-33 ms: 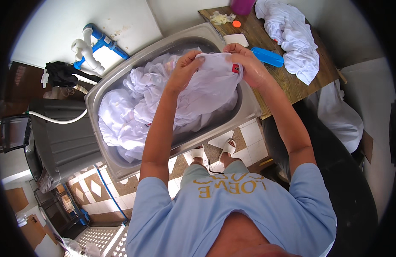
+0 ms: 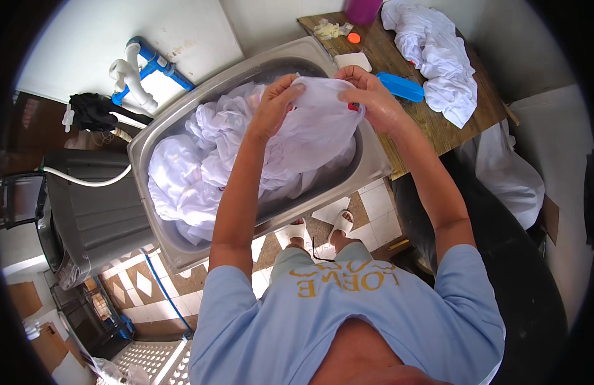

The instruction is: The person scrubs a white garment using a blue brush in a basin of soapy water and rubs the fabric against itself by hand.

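A wet, thin white garment [image 2: 319,131] is stretched between my two hands above a steel sink [image 2: 379,168]. My left hand [image 2: 274,108] pinches its upper edge at the left, thumb against the fingers. At the right, my right hand [image 2: 374,102] grips the same edge, its thumb lying over the cloth beside a small red patch, partly covered. The garment's lower part falls into a heap of white laundry [image 2: 181,170] filling much of the sink, so where it ends is hidden.
A wooden table [image 2: 432,131] adjoins the sink, bearing a bundle of white cloth [image 2: 432,51], a long blue plastic piece [image 2: 400,86], a white block [image 2: 353,61] and an orange cap [image 2: 353,38]. Blue and white pipes [image 2: 133,77] stand behind; a grey plastic unit [image 2: 95,212] sits left.
My right thumb has shifted over the cloth and covers more of the red patch. A red spot now shows near my left fingers. Both hands keep hold of the garment.
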The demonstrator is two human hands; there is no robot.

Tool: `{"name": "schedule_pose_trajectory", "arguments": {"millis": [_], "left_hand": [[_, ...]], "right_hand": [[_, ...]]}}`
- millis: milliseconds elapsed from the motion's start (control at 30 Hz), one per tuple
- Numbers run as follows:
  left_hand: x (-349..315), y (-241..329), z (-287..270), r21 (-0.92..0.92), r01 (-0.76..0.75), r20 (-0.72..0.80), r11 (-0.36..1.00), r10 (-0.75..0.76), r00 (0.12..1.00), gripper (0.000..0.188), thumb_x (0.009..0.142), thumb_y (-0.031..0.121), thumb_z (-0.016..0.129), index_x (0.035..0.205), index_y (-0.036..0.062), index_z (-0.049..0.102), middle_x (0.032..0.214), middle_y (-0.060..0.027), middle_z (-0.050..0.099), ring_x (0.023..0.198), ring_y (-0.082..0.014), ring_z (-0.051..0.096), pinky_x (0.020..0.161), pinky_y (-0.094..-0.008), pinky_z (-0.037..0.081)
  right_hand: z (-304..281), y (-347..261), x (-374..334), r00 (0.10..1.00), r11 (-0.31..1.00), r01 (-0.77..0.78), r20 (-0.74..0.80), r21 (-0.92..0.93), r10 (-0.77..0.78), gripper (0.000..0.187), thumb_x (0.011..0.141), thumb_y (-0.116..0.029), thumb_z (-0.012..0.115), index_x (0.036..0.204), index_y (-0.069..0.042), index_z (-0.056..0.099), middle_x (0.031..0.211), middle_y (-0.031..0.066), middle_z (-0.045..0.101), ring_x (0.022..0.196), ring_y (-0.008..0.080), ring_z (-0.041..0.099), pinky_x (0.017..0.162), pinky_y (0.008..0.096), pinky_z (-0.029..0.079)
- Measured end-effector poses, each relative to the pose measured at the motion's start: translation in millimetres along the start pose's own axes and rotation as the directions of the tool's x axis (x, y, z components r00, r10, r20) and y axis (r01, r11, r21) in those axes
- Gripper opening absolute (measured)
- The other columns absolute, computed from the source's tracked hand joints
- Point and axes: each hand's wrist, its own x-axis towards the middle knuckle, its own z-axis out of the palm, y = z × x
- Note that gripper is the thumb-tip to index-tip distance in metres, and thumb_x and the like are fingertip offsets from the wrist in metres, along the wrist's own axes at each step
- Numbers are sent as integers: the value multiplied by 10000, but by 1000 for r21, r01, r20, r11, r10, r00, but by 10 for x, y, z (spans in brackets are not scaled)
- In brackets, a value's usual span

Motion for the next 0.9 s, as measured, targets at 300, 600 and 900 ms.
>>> {"name": "schedule_pose_trajectory", "arguments": {"millis": [300,600,900], "left_hand": [[-11,575,39,66,-15,-15,998,16,1000,118,882,153,560,819,65,607,712,55,557,626,-38,514,553,-205,412],[39,-560,-312,952,-77,-18,295,306,952,198,856,208,556,798,20,581,738,-197,611,691,-362,602,603,-428,458],[47,-851,-223,999,27,-14,-46,262,965,156,864,217,521,904,68,501,852,-165,614,776,-373,615,697,-465,486]], "right_hand": [[60,1,-130,1000,993,2,-16,122,-1,160,889,-181,580,971,-49,618,852,-36,610,752,25,559,657,208,460],[382,1114,415,930,592,-119,-298,-797,-214,251,843,-244,570,931,-10,587,845,222,646,781,386,632,709,460,500],[353,1480,627,916,416,-300,-381,-859,-126,224,854,-194,489,971,-11,543,876,262,638,866,411,631,759,496,494]]}}
